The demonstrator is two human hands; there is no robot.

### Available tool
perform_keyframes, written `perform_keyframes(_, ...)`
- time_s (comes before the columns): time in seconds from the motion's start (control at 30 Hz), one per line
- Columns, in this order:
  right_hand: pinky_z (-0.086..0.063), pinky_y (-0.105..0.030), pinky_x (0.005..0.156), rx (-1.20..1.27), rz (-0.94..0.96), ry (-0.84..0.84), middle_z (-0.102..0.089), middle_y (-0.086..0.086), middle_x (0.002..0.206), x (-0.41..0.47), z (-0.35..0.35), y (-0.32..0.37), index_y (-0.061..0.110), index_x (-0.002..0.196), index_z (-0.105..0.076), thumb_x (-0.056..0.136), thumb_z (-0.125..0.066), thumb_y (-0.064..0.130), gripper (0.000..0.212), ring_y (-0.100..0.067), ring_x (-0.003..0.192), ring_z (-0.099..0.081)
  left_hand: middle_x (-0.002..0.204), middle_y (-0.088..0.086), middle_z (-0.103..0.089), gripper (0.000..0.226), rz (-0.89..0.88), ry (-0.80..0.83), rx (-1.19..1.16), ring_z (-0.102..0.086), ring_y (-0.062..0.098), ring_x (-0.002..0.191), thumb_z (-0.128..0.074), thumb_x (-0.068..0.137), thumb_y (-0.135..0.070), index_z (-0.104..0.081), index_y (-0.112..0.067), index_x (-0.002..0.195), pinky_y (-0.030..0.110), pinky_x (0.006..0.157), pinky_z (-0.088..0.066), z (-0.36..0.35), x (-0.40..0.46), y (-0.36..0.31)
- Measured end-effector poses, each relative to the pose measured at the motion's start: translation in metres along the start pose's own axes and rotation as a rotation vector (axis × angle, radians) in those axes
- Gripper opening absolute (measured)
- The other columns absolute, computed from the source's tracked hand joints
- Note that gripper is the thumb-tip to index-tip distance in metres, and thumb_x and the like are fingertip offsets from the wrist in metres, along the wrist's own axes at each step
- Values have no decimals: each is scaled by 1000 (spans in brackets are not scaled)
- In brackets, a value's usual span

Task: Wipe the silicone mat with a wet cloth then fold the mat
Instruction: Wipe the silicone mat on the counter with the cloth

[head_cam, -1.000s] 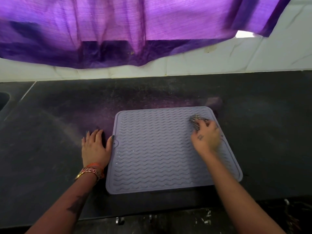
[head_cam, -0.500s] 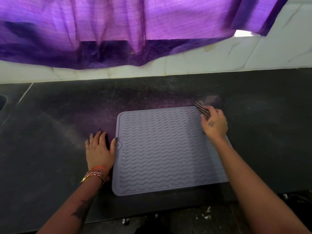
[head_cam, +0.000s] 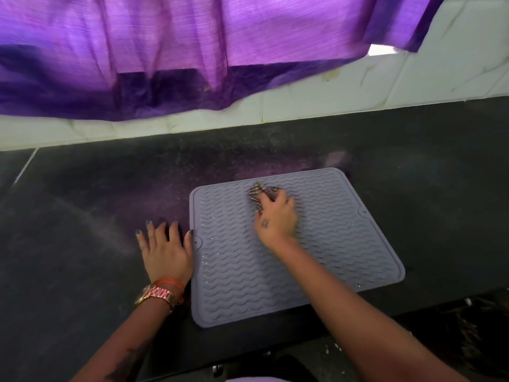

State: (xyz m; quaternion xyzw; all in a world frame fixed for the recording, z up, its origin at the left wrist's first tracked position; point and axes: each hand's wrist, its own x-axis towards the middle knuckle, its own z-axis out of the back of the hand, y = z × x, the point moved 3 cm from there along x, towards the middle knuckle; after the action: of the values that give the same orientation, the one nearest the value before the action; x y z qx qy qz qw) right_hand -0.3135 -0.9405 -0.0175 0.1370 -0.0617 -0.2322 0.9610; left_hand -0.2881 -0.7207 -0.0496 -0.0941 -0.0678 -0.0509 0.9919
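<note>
A grey silicone mat [head_cam: 338, 244] with wavy ridges lies flat on the dark counter [head_cam: 82, 216]; water droplets glisten along its left and lower parts. My right hand [head_cam: 276, 216] presses a small checked cloth [head_cam: 259, 192] onto the mat's upper middle, fingers curled over it. The cloth sticks out beyond the fingertips. My left hand [head_cam: 165, 250] lies flat on the counter beside the mat's left edge, its thumb touching the rim.
A purple curtain [head_cam: 192, 51] hangs over the white tiled backsplash [head_cam: 358, 95] behind the counter. The counter's front edge runs just below the mat. A seam line crosses the counter at far left.
My right hand has swept the cloth from the mat's far right corner leftward to its upper middle. The left hand has stayed by the left edge.
</note>
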Motion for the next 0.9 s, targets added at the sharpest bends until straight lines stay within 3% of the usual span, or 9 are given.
perform_keyframes(0.13, -44, -38, 87, 155, 184, 42, -38, -13, 129, -9, -16, 35, 25, 124, -50, 88, -54, 30, 37, -32, 111, -41, 110, 23, -59, 72, -93, -19, 65, -34, 44, 132, -14, 85, -55, -61, -7, 112, 53, 114, -4, 9, 10, 4)
perform_keyframes(0.2, -42, -34, 91, 373, 226, 141, -46, -10, 127, 0, -15, 36, 24, 125, -55, 87, -58, 29, 38, -29, 110, -46, 105, 23, -60, 71, -106, -26, 71, -36, 44, 131, -16, 85, -55, -64, -7, 105, 52, 115, -3, 12, 11, 4)
perform_keyframes(0.3, -46, -28, 86, 834, 102, 239, -65, -5, 110, 16, 2, 14, 17, 117, -63, 86, -63, 20, 31, -24, 104, -60, 106, 23, -60, 69, -88, -21, 28, -36, 42, 132, -18, 85, -55, -64, -8, 103, 50, 115, -1, 13, 10, 4)
perform_keyframes(0.37, -51, -29, 77, 967, -37, 114, -66, 1, 97, 29, 18, -18, 19, 113, -64, 86, -63, 18, 26, -23, 94, -64, 111, 22, -60, 69, -85, -25, 5, -35, 41, 133, -19, 84, -56, -64, -8, 105, 47, 116, 1, 13, 9, 4)
perform_keyframes(0.43, -48, -20, 64, 843, -165, -101, -64, 5, 96, 48, 37, -60, 23, 114, -62, 87, -62, 23, 27, -15, 85, -63, 116, 20, -59, 69, -85, -28, -15, -33, 39, 135, -20, 84, -56, -63, -8, 107, 46, 116, 2, 13, 10, 4)
perform_keyframes(0.5, -40, -17, 72, 570, -313, -261, -59, -4, 113, 66, 55, -105, 27, 118, -59, 88, -60, 28, 30, -20, 91, -61, 119, 19, -59, 68, -87, -32, -37, -33, 39, 135, -20, 83, -55, -62, -7, 108, 47, 116, 1, 12, 11, 4)
perform_keyframes(0.63, -42, -40, 91, 166, -397, -113, -43, -18, 131, 81, 51, -148, 26, 123, -54, 90, -54, 27, 33, -41, 114, -46, 120, 21, -59, 67, -98, -47, -68, -34, 40, 134, -23, 84, -53, -62, -5, 109, 49, 116, -3, 10, 12, 4)
perform_keyframes(0.73, -42, -41, 90, -25, -336, -91, -40, -20, 132, 81, 38, -135, 23, 123, -52, 90, -52, 27, 33, -41, 114, -42, 119, 21, -59, 66, -93, -55, -84, -35, 40, 133, -25, 84, -53, -62, -4, 108, 49, 116, -4, 10, 12, 5)
perform_keyframes(0.9, -45, -40, 85, -61, -287, -97, -43, -22, 126, 76, 26, -92, 20, 117, -54, 91, -50, 27, 27, -40, 113, -42, 120, 21, -59, 64, -93, -58, -97, -35, 39, 133, -26, 84, -53, -62, -5, 107, 48, 116, -5, 8, 12, 6)
